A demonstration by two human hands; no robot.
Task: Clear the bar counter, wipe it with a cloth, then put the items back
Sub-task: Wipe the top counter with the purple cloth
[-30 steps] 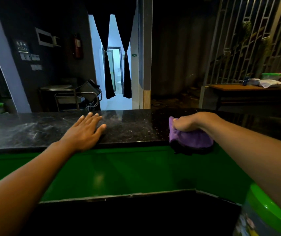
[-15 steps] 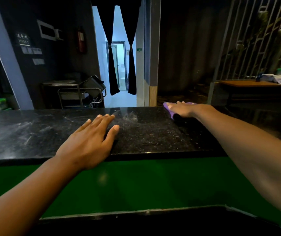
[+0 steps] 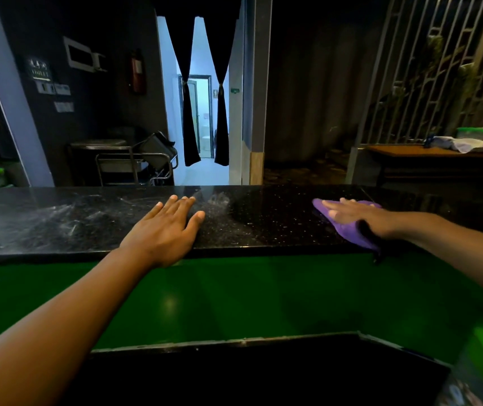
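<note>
On the dark speckled worktop point(image 3: 263, 227), the right hand point(image 3: 357, 215) lies flat with straight fingers pressing the purple cloth point(image 3: 348, 227) down near the front edge, while the left hand point(image 3: 164, 230) rests open-palmed on the stone, well apart from it, gripping nothing. Neither grip is curled round anything; the cloth is held only by downward pressure. One corner of it already droops over the front lip above the green panel point(image 3: 234, 294), so a stroke pulled toward the body could drag the cloth off the edge and drop it. A flat palm may also slide over the fabric rather than carry it along, letting it bunch up and miss patches. Pale smears and streaks show on the stone to the left of the left hand, and that stretch looks unwiped, so it could be skipped if strokes stay on the right. Whether the bracing left hand leaves fresh marks on the surface cannot be told.
</note>
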